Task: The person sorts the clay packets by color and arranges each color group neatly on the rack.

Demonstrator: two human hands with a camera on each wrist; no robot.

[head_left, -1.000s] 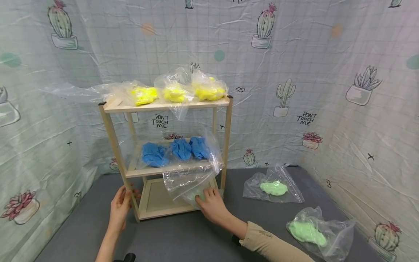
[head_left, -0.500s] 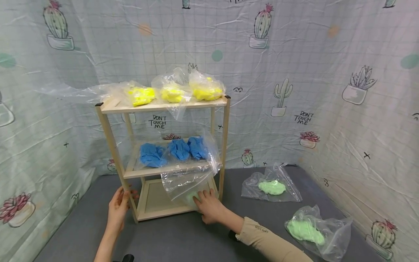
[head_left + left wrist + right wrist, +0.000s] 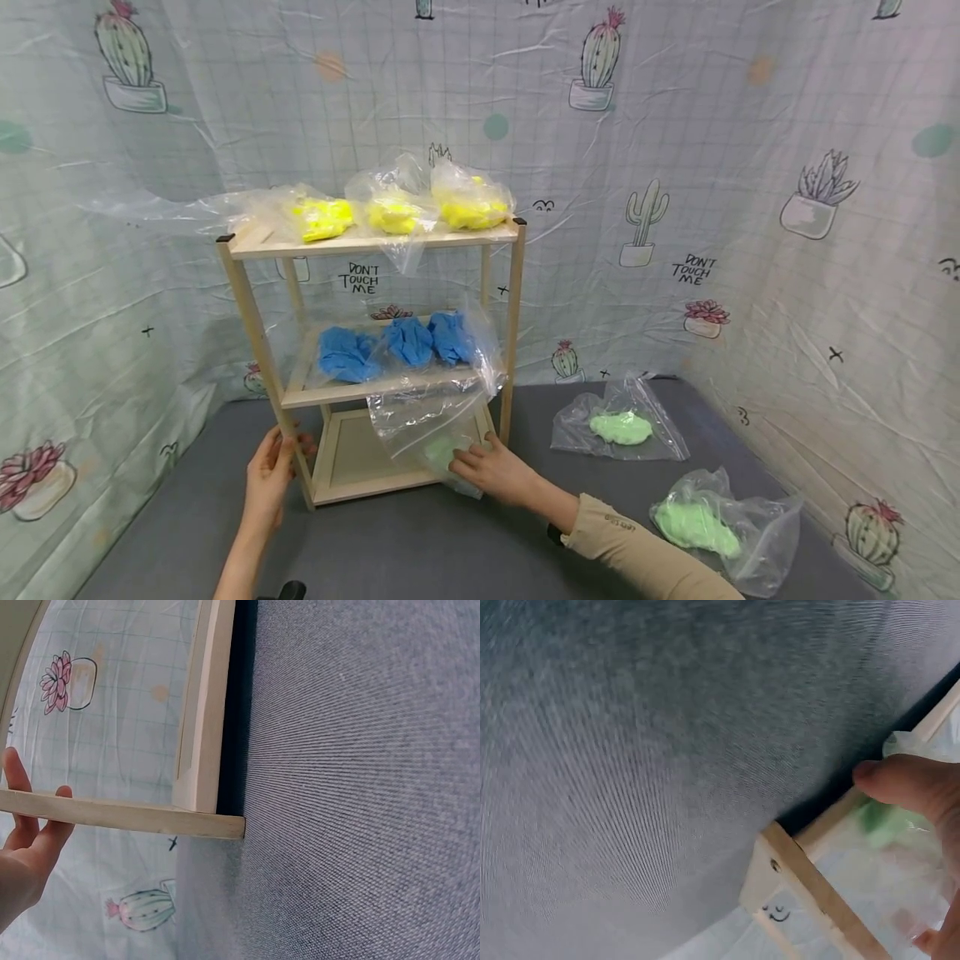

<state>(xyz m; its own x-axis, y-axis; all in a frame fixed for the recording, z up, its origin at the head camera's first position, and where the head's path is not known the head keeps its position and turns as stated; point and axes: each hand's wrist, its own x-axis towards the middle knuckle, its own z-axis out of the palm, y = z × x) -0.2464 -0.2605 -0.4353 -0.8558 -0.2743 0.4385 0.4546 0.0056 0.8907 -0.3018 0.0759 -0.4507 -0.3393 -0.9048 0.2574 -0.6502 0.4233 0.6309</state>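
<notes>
In the head view my left hand point(image 3: 268, 475) grips the left front post of a small wooden shelf point(image 3: 401, 483). Thumb and fingers lie on either side of that post point(image 3: 150, 817) in the left wrist view. Low at the shelf's right side, my right hand point(image 3: 498, 473) pinches a clear zip bag point(image 3: 405, 417) with a pale green lump point(image 3: 441, 452) inside. This bag lies over the bottom tier, partly covered by the fingers. From the right wrist, the thumb point(image 3: 904, 780) shows against the plastic near the shelf's front edge, with the green lump beside it.
Bags with yellow lumps point(image 3: 393, 215) line the top tier, and bags with blue crumpled bundles point(image 3: 408, 342) fill the middle one. Two more bags with green lumps point(image 3: 621, 427) lie on the grey table point(image 3: 390, 550) at right. A cactus-print curtain point(image 3: 570, 292) surrounds the table.
My right hand has shifted slightly right and its fingers have moved off the bag's middle, showing more of the green lump and a lower bag corner. The left hand stays on the post.
</notes>
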